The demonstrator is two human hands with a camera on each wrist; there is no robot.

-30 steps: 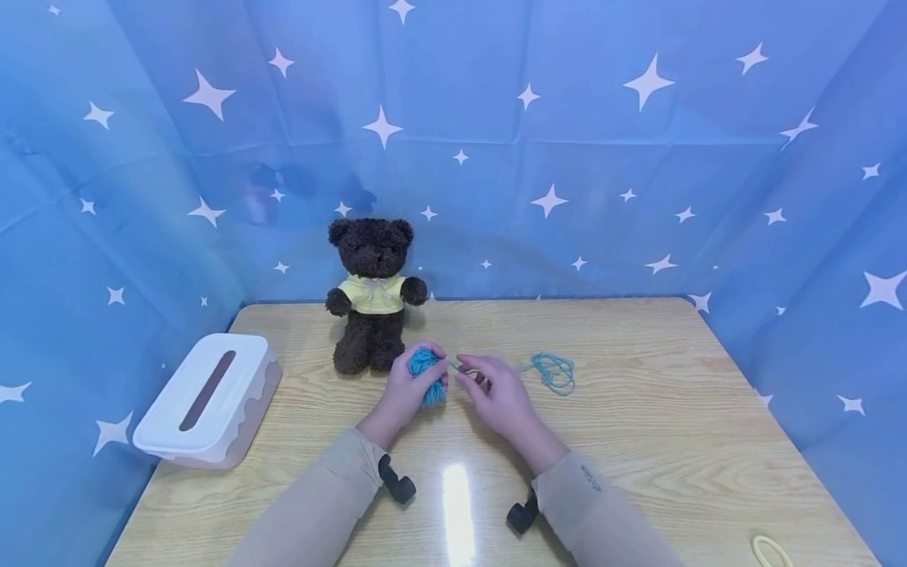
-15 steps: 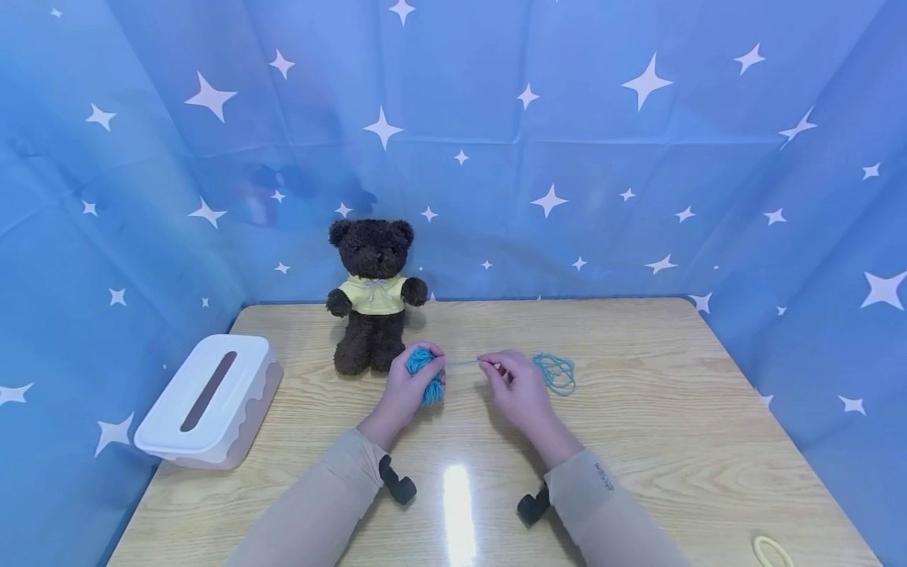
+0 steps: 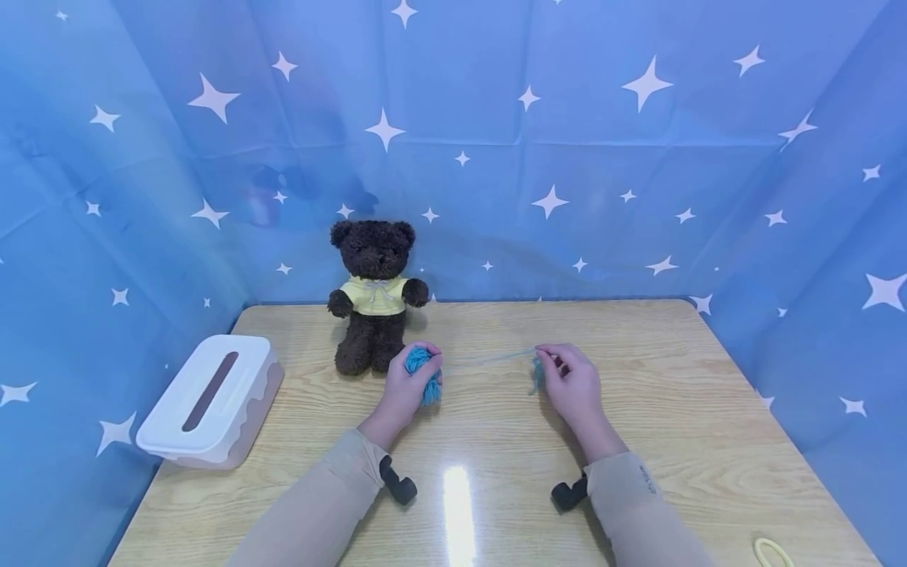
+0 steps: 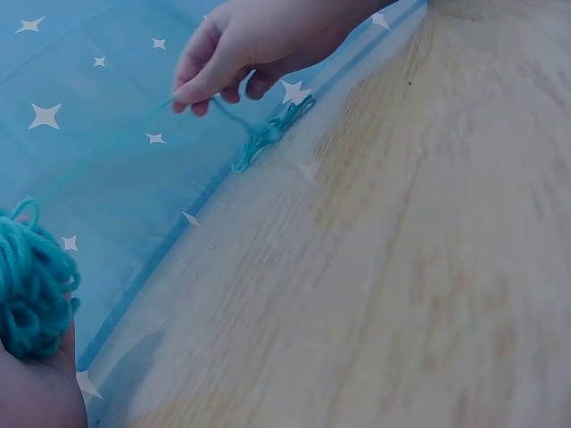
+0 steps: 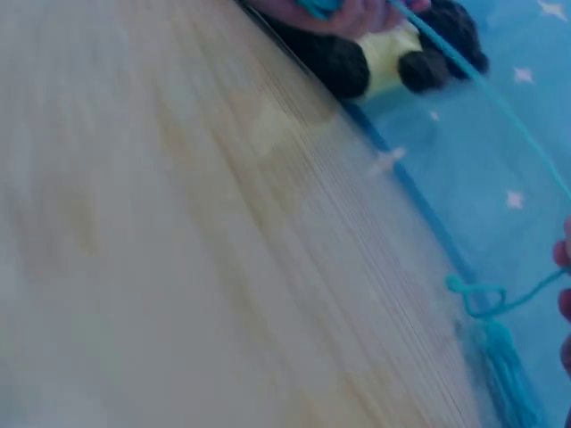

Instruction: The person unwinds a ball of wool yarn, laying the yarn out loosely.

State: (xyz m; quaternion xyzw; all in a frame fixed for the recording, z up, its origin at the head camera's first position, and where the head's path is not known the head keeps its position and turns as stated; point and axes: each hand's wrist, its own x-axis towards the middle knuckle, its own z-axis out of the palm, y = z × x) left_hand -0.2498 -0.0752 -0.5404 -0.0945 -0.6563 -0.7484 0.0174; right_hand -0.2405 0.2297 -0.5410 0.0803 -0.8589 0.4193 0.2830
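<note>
My left hand grips a bundle of teal yarn, its fingers curled round it; loops of the bundle bulge out in the left wrist view. To the right, my right hand pinches a strand of the same yarn between thumb and fingertips. The strand runs taut from the bundle to those fingertips in the right wrist view. Beyond the pinch it trails down to a loose tangle of yarn, which the right hand partly covers in the head view.
A dark brown teddy bear in a yellow hoodie stands behind my left hand. On the left of the wooden table is a white lidded box with a slot. A pale yellow ring lies at the front right. A starry blue curtain hangs behind.
My right hand has moved right, away from the left hand, drawing the strand out longer between them. The left hand stays in place on the yarn bundle.
</note>
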